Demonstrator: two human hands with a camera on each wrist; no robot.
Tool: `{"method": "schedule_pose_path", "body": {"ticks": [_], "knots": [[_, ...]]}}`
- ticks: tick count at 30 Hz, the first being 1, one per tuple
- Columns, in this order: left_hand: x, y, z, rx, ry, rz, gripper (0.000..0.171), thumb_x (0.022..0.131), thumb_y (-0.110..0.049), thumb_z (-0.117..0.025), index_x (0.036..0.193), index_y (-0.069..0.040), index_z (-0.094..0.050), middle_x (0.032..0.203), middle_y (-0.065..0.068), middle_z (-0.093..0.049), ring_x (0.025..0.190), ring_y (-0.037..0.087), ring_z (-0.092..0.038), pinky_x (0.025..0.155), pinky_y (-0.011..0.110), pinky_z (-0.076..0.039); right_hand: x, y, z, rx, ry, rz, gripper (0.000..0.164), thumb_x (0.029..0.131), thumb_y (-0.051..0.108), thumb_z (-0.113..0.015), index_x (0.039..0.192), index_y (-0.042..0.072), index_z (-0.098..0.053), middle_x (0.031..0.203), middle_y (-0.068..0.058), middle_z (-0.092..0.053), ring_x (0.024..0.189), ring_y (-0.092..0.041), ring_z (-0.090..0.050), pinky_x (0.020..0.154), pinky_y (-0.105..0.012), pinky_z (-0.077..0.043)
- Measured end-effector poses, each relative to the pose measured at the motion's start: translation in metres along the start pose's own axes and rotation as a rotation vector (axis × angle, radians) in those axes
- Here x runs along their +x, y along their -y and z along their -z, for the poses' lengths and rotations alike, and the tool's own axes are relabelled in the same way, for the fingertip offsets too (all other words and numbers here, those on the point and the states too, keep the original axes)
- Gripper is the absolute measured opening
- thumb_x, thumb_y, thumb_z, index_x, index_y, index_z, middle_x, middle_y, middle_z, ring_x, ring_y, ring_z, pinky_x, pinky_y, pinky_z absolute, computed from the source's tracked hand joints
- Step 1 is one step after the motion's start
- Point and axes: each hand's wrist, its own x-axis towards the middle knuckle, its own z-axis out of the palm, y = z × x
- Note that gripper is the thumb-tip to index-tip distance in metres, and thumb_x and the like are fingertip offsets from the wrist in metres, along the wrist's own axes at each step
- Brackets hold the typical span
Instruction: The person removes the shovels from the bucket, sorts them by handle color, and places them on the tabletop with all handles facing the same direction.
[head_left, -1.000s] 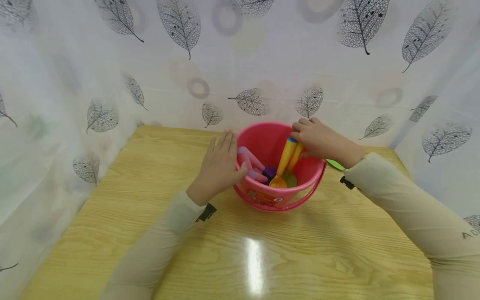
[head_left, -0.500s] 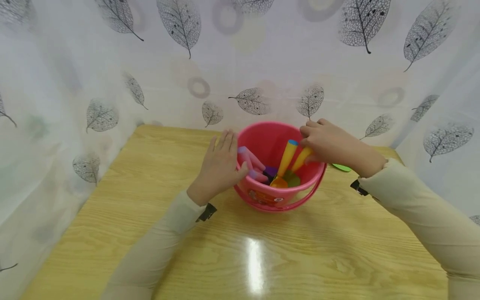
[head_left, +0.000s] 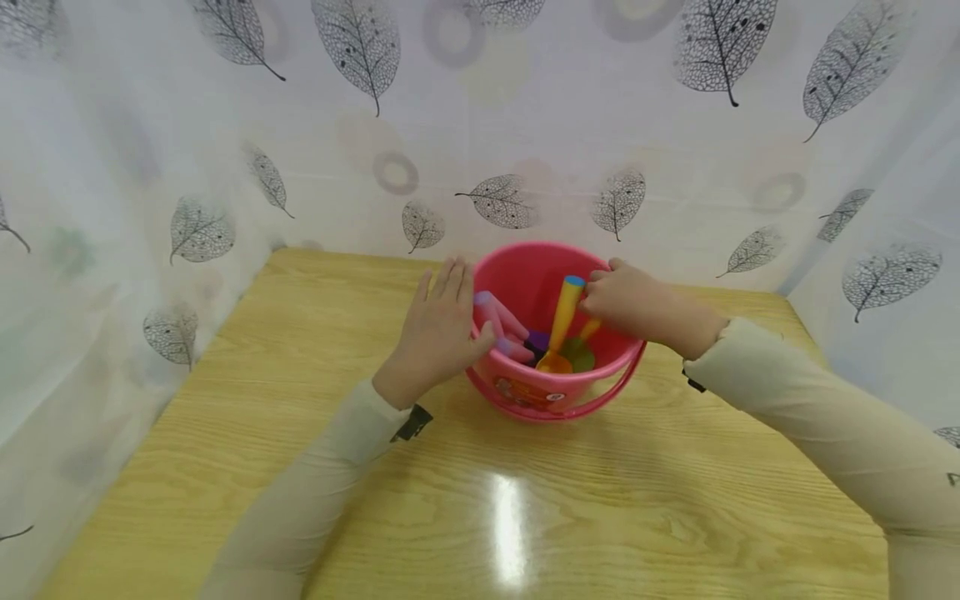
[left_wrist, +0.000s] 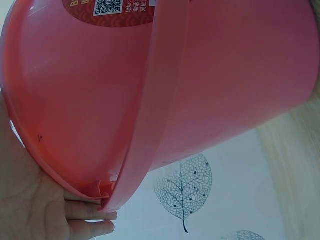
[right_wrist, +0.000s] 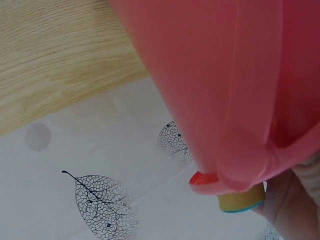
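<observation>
Curtain [head_left: 330, 167] with grey leaf prints runs along the left side and behind the wooden table [head_left: 390, 500]. Left sleeve [head_left: 315, 492] comes up from the bottom edge, dark strap [head_left: 412, 423] at the cuff. Left hand [head_left: 438, 325] lies against the left rim of the pink bucket [head_left: 525, 279] – fingers straight and near each other, thumb out toward the rim, steadying contact only, nothing pinched. Left wrist view: two fingertips [left_wrist: 92, 229] show just past the bail hinge, outside the rim.

Bucket stands upright on the table toward the far edge, mouth up. Bail [head_left: 577, 412] hangs down across the front, below the rim. Red label [head_left: 528, 392] on the front wall; left wrist view shows a QR code on it.

Inside the bucket, left to right: pink-and-lilac toy [head_left: 502, 321] leaning on the left wall, purple piece [head_left: 537, 339] low down, yellow scoop [head_left: 566, 312] slanting up with a blue cap on its handle, green piece [head_left: 577, 354] beside the scoop, then second yellow handle [head_left: 591, 327].

Right hand [head_left: 630, 304] reaches over the right rim, fingers curled on that second yellow handle, narrow grip; its upper part is covered by the hand. Can't tell whether handle and green piece are joined. Right wrist view: blue-edged yellow end [right_wrist: 241, 201] sticks out past the rim beside the hand – can't tell which handle. Right sleeve [head_left: 795, 400] exits at the right edge.
</observation>
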Motion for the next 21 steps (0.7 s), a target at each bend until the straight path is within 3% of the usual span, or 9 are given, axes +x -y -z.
{"method": "schedule_pose_path", "body": {"ticks": [8,21], "knots": [[0.0,0.0,-0.001,-0.006,0.014,0.009,0.076,0.09,-0.041,-0.04,0.148,0.003,-0.017,0.156,0.019,-0.019,0.146,0.033,-0.013,0.119,0.05,-0.012,0.006,0.008,-0.01,-0.067,-0.054,0.004,0.026,0.076,-0.001,-0.068,0.06,0.018,-0.062,0.064,-0.003,-0.065,0.061,-0.021,-0.051,0.051,-0.031,-0.028],[0.0,0.0,-0.001,-0.005,0.017,0.01,0.076,0.091,-0.041,-0.04,0.148,0.003,-0.016,0.156,0.018,-0.018,0.147,0.032,-0.012,0.119,0.05,-0.011,-0.002,0.005,0.007,-0.162,-0.059,0.02,0.014,0.074,0.01,-0.076,0.066,0.017,-0.067,0.072,-0.003,-0.066,0.071,-0.021,-0.05,0.066,-0.036,-0.038]]}}
